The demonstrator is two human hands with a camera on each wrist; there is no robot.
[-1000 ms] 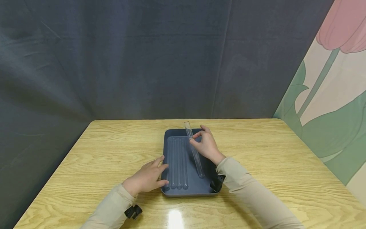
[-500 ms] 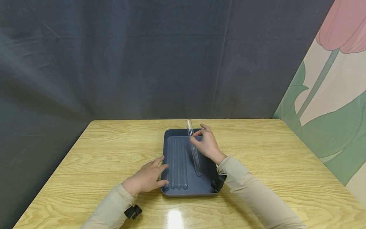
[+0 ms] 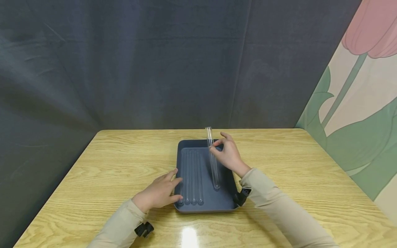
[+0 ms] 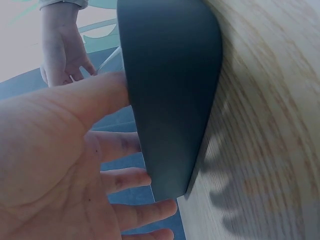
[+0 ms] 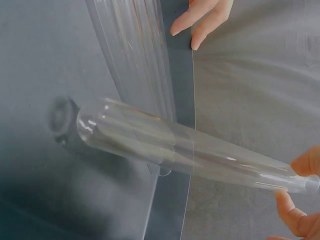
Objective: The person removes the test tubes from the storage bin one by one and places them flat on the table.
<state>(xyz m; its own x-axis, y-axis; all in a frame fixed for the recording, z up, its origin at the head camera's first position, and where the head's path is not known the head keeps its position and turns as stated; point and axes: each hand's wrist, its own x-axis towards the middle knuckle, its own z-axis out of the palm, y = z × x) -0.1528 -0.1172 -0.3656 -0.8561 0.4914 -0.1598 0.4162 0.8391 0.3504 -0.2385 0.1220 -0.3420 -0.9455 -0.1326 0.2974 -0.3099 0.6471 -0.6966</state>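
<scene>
While my right hand [image 3: 228, 154] pinched a clear tube [image 3: 213, 165] between thumb and forefinger near its upper end, the other fingers stood away from it. That tube hung tilted over the right half of the dark tray [image 3: 217, 204], its rounded end down close to the tray's floor and its upper end above the tray's far rim. My left hand [image 3: 159, 191] lay at the tray's left rim, fingers loosely spread, thumb reaching over the edge, with nothing in its grasp. Four more clear tubes [image 3: 194, 179] lay side by side along the tray's left half, rounded ends toward me. Beige sleeves [image 3: 279, 210] covered my forearms on the tray's near side, a small black device [image 3: 144, 229] at each wrist. Around the tray spread the wood-grain table [image 3: 130, 155]; beyond it hung a dark curtain [image 3: 170, 69], and far to its right was a painted pink flower [image 3: 372, 29].
</scene>
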